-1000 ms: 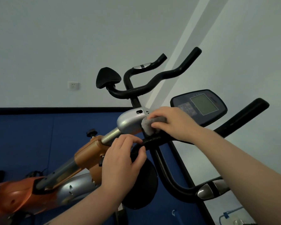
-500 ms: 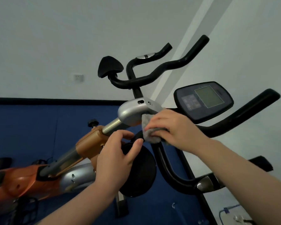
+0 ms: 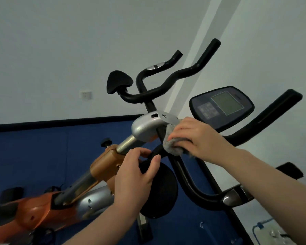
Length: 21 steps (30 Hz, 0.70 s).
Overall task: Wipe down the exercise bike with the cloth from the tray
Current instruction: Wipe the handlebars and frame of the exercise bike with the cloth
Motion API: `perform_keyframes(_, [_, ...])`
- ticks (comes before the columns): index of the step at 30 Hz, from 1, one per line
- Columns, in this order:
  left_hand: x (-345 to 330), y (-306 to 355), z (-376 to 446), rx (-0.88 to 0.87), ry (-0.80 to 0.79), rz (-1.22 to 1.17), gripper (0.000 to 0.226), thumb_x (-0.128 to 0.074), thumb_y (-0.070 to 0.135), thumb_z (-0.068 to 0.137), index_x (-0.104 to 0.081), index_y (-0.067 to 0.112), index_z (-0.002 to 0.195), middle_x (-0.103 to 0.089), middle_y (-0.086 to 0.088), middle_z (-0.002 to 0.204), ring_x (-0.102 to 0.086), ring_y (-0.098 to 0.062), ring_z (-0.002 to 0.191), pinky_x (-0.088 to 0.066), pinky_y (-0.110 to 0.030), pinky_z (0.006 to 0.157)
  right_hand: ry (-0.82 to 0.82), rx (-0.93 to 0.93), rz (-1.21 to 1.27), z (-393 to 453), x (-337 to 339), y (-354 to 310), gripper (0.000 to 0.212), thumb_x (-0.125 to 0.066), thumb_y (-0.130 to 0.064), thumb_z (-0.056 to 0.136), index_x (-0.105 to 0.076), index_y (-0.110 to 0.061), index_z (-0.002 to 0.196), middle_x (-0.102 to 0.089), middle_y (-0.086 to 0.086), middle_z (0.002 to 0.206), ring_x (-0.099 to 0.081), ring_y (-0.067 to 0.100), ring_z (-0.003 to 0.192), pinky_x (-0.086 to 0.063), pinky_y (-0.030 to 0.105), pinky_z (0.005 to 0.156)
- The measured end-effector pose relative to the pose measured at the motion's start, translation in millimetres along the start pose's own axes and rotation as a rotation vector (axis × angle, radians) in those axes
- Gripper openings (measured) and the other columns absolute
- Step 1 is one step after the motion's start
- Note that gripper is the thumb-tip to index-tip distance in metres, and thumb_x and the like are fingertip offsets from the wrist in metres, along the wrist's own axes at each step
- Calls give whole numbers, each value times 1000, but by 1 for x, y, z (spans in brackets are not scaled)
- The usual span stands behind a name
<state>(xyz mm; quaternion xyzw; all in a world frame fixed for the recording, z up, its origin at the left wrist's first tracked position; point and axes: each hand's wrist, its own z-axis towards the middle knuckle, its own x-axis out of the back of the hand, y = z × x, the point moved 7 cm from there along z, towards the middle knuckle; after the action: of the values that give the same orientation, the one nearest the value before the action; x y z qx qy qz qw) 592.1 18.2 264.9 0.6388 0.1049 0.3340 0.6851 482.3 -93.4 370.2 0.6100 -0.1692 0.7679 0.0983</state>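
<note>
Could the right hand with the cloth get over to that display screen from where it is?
Probably yes. The right hand presses the grey cloth on the black bar just below the console, and nothing sits between them. The left hand grips the bar lower down, out of the way.

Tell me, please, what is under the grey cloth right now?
The grey cloth in the right hand is pressed against the black handlebar tube; the contact spot itself is covered.

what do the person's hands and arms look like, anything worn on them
Both the left hand and the right hand are bare: no gloves, and no rings, watch or bands that show. Both forearms are bare too, with no sleeve in view. Fingernails are short and plain.
</note>
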Motion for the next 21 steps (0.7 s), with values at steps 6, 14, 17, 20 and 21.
perform_keyframes(6, [0,4,2,-32,-21,47,26,-48,66,80,-53,44,93,-60,22,92,-57,7,89,-52,-28,73,70,-51,128,4,-25,-28,12,-67,-12,86,-74,-13,95,-67,-1,92,-53,14,92,-43,25,86])
perform_keyframes(14, [-1,23,14,-140,-138,207,22,-48,52,81,-56,41,99,-56,25,92,-53,7,88,-48,-19,68,226,-207,-65,-29,25,14,9,-67,-7,85,-74,-11,89,-66,2,86,-55,21,85,-46,33,77])
perform_keyframes(17, [-8,38,20,-236,-180,317,23,-50,45,83,-58,35,102,-52,24,93,-49,4,91,-40,-12,67,356,-292,-41,-24,4,-5,8,-67,-8,84,-74,-11,86,-65,2,83,-53,21,84,-43,30,79])
perform_keyframes(20, [-16,48,29,-301,-244,392,24,-53,41,85,-58,35,108,-51,25,99,-45,7,94,-36,-13,73,271,-226,-86,-28,6,-7,10,-66,-7,85,-73,-10,91,-66,4,86,-55,24,83,-45,31,78])
perform_keyframes(21, [-20,50,32,-318,-276,414,24,-54,40,86,-58,35,109,-49,26,100,-43,8,95,-35,-13,75,247,-234,-124,-35,14,2,10,-66,-5,85,-73,-8,91,-66,5,86,-55,25,82,-47,33,76])
